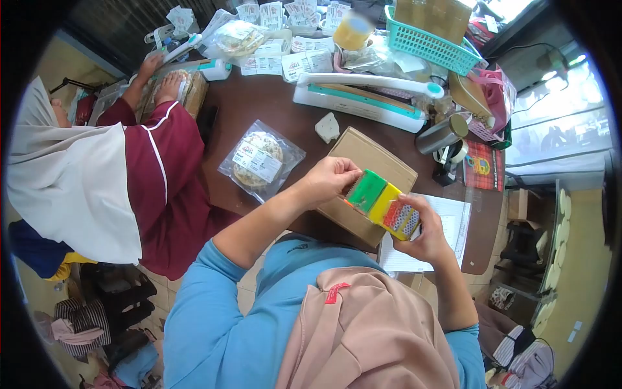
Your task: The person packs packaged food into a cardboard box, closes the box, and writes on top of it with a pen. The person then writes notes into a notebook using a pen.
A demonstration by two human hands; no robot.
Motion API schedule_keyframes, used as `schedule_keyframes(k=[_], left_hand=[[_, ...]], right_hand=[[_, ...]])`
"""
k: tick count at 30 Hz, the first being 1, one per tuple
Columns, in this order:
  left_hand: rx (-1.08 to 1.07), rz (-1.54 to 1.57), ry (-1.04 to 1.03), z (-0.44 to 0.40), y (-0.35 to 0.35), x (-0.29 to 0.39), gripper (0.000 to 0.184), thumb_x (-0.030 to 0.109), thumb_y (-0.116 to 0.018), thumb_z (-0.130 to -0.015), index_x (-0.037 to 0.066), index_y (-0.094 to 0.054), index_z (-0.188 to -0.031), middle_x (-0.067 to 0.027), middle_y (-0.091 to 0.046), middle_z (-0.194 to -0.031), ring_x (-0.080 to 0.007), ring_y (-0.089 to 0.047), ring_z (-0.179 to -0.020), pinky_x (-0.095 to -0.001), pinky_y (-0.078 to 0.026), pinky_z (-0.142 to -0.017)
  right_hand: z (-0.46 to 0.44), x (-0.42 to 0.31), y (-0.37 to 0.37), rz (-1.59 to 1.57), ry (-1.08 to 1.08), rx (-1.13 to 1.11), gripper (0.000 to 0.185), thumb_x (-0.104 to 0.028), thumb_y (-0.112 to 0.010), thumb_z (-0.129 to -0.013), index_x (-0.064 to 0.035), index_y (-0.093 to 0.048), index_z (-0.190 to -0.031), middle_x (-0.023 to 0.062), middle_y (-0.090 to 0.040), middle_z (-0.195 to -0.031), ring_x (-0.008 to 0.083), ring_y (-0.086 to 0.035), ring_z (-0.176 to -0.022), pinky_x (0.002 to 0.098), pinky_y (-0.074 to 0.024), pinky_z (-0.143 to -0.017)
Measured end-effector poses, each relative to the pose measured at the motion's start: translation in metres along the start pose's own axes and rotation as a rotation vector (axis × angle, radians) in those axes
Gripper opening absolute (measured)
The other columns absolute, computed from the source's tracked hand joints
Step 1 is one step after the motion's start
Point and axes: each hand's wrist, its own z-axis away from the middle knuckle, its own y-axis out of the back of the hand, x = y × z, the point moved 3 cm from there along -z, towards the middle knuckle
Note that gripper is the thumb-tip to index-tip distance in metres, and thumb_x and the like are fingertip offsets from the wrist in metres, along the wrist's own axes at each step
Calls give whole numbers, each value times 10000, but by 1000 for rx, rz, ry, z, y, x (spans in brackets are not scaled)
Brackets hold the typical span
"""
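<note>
The green-and-yellow case (382, 203) is best steadied by the right hand (429, 228), its fingers curled round the yellow end, while the left hand (332, 179), pinching above the cardboard box (382, 154) at what cannot be told, is guarded from the toothed green edge beside its fingertips.

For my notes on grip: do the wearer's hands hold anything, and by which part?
The right hand grips a green-and-yellow item by its yellow end; the left hand is at the green end, exact contact unclear.

A window (554, 126) glows beside the brown table (272, 104).
</note>
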Motion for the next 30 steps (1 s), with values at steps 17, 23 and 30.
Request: schedule_keyframes(k=[17,23,30], left_hand=[[598,-713,-268,-23,78,-56,268,250,-651,-847,3,-591,-931,-162,-646,-799,-283,-643,-789,-363,-501,-715],[533,-857,-170,-21,44,-4,511,478,-445,-909,-4,-595,-988,-263,-628,-897,-426,-587,-912,-487,-435,-841],[548,-961,-120,-22,34,-24,554,505,-373,-925,7,-588,-1036,-291,-615,-915,-455,-574,-912,-507,-449,-796]], right_hand=[[-37,-20,-7,51,-133,-76,645,-60,-704,-562,-69,-489,-1170,176,-568,-1077,377,-563,-986,403,-473,-841],[-43,-23,-4,210,-184,-244,639,-116,-682,-571,-176,-530,-1189,158,-543,-928,377,-565,-879,410,-480,-777],[24,25,36,101,-40,-162,643,-86,-701,-544,-194,-567,-1164,144,-533,-879,345,-570,-775,405,-495,-682]])
